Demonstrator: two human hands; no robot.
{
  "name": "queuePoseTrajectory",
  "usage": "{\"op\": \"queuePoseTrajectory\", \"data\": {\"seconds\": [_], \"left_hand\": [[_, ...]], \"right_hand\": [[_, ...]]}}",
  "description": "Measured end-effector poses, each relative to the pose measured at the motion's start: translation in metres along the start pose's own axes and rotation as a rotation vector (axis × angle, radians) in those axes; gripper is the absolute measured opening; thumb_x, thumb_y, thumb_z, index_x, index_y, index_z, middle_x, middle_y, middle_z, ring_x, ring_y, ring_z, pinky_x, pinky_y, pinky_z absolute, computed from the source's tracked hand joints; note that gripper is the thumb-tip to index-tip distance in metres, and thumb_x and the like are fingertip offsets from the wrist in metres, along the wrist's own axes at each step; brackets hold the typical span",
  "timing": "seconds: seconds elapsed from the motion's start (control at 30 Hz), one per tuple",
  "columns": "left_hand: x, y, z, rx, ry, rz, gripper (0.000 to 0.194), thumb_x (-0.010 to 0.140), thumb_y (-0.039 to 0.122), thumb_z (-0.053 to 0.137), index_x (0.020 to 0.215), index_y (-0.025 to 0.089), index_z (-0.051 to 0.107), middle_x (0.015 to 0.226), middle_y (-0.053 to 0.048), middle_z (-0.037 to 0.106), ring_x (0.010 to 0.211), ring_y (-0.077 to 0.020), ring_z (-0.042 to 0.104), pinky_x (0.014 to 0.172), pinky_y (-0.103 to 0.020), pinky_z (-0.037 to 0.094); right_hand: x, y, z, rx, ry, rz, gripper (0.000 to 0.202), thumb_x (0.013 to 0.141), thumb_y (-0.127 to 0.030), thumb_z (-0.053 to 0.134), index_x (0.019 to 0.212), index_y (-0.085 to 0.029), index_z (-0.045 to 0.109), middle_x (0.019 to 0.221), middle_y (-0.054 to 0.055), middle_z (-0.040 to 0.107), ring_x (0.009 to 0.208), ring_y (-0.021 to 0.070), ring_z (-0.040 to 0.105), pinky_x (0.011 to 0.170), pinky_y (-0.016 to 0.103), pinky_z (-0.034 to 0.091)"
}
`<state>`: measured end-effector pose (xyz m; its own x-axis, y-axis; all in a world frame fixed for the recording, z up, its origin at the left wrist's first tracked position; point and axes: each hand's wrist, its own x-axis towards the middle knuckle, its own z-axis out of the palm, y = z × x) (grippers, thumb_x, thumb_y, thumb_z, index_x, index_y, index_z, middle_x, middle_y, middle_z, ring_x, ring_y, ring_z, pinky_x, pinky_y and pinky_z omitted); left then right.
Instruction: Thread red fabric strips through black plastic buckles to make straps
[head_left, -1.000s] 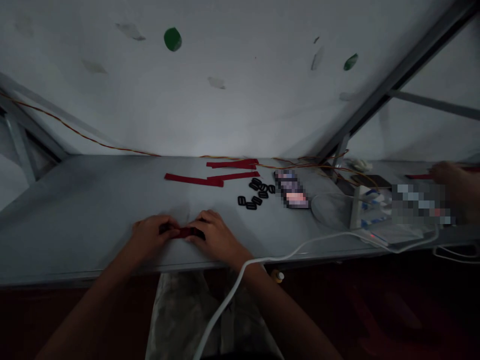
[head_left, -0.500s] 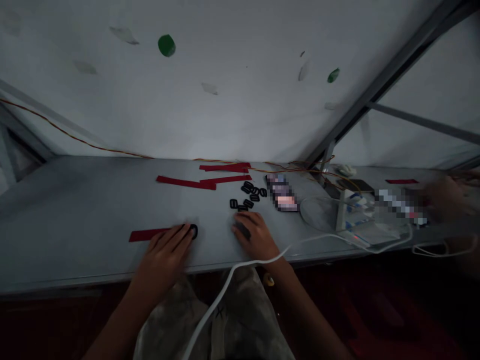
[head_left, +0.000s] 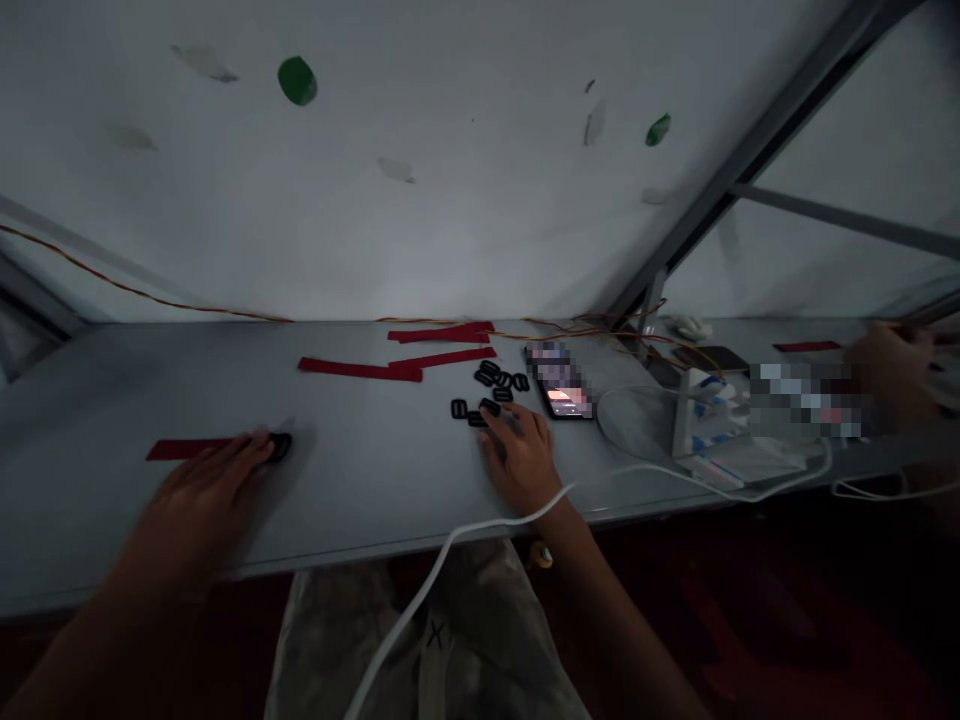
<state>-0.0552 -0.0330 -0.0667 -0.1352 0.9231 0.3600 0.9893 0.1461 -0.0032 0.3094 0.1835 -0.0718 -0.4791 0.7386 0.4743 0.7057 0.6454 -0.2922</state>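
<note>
Red strap [head_left: 184,449] and black buckle [head_left: 280,447] are partly covered by the left hand [head_left: 199,498], which is laid flattened at nine o'clock from the right hand [head_left: 525,452]; whether they are gripped cannot be told. From the left hand, the strap's uncovered end is seen at ten o'clock, the buckle at two. At the right hand's eleven o'clock, a loose buckle [head_left: 490,407] is met by bent fingers, grip unclear; a phone [head_left: 556,383] is placed at one.
</note>
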Motion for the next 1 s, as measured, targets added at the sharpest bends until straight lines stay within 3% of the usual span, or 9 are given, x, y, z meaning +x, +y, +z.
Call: {"op": "queuePoseTrajectory", "data": {"seconds": [0.07,0.13,0.27,0.4,0.5,0.57,0.63,0.83,1.0], "left_hand": [[0.001,0.003,-0.004,0.053,0.019,-0.017,0.042,0.099,0.040,0.038,0.134,0.024,0.056,0.136,-0.012,0.063,0.123,-0.0344,0.061,0.103,-0.057,0.046],[0.007,0.019,-0.009,0.094,0.071,-0.028,0.042,0.099,0.039,0.040,0.135,0.023,0.054,0.136,-0.011,0.063,0.122,-0.0354,0.061,0.102,-0.060,0.044],[0.044,0.077,-0.011,-0.009,0.157,0.061,0.034,0.098,0.027,0.043,0.128,0.022,0.059,0.136,-0.009,0.063,0.124,-0.0294,0.061,0.106,-0.051,0.040],[0.113,0.132,0.014,-0.150,0.118,0.107,0.039,0.100,0.021,0.037,0.132,0.019,0.058,0.141,-0.009,0.059,0.131,-0.0252,0.055,0.108,-0.046,0.037],[0.152,0.154,0.039,-0.194,0.046,0.087,0.043,0.099,0.021,0.036,0.136,0.015,0.057,0.145,-0.013,0.055,0.137,-0.0286,0.050,0.110,-0.050,0.035],[0.160,0.159,0.050,-0.215,0.018,0.073,0.043,0.099,0.022,0.037,0.136,0.013,0.057,0.144,-0.014,0.055,0.135,-0.0291,0.051,0.110,-0.050,0.035],[0.154,0.159,0.052,-0.223,0.016,0.065,0.043,0.099,0.022,0.037,0.135,0.015,0.059,0.142,-0.014,0.057,0.132,-0.0282,0.055,0.109,-0.049,0.037],[0.112,0.151,0.031,-0.211,-0.022,0.036,0.035,0.099,0.020,0.042,0.120,0.026,0.069,0.133,-0.006,0.065,0.114,-0.0257,0.067,0.095,-0.047,0.043],[0.123,0.148,0.027,-0.240,-0.008,-0.040,0.027,0.097,0.029,0.054,0.117,0.026,0.071,0.120,-0.005,0.072,0.105,-0.0281,0.067,0.094,-0.049,0.043]], "right_hand": [[0.000,0.000,0.000,-0.003,-0.001,0.019,0.035,0.096,-0.031,0.054,0.128,-0.026,0.066,0.135,0.014,0.052,0.119,0.0320,0.045,0.096,0.050,0.041],[-0.001,-0.001,0.001,0.002,0.014,0.026,0.034,0.096,-0.030,0.053,0.127,-0.025,0.067,0.134,0.014,0.052,0.118,0.0313,0.045,0.096,0.050,0.040],[-0.002,0.004,0.008,0.005,0.037,0.037,0.037,0.096,-0.026,0.050,0.130,-0.026,0.065,0.135,0.013,0.053,0.117,0.0308,0.044,0.095,0.049,0.040],[0.009,0.022,0.016,0.005,0.126,0.098,0.040,0.095,-0.017,0.045,0.129,-0.020,0.065,0.128,0.014,0.057,0.113,0.0283,0.049,0.098,0.048,0.041],[0.023,0.038,0.018,-0.004,0.130,0.105,0.043,0.091,-0.010,0.043,0.127,-0.015,0.066,0.129,0.016,0.059,0.113,0.0278,0.051,0.100,0.047,0.041],[0.030,0.045,0.017,-0.013,0.097,0.070,0.043,0.090,-0.009,0.043,0.127,-0.014,0.065,0.132,0.015,0.059,0.118,0.0293,0.050,0.101,0.047,0.041],[0.036,0.048,0.015,0.005,0.068,0.001,0.043,0.090,-0.008,0.044,0.126,-0.012,0.066,0.132,0.014,0.060,0.121,0.0287,0.050,0.104,0.046,0.040],[0.067,0.039,0.009,0.086,0.062,-0.103,0.031,0.096,-0.016,0.047,0.115,-0.014,0.071,0.120,0.011,0.069,0.112,0.0237,0.056,0.104,0.040,0.042],[0.111,0.022,0.006,-0.031,-0.174,-0.052,0.018,0.092,-0.022,0.061,0.098,-0.015,0.077,0.102,0.013,0.073,0.097,0.0243,0.063,0.097,0.038,0.043]]}}
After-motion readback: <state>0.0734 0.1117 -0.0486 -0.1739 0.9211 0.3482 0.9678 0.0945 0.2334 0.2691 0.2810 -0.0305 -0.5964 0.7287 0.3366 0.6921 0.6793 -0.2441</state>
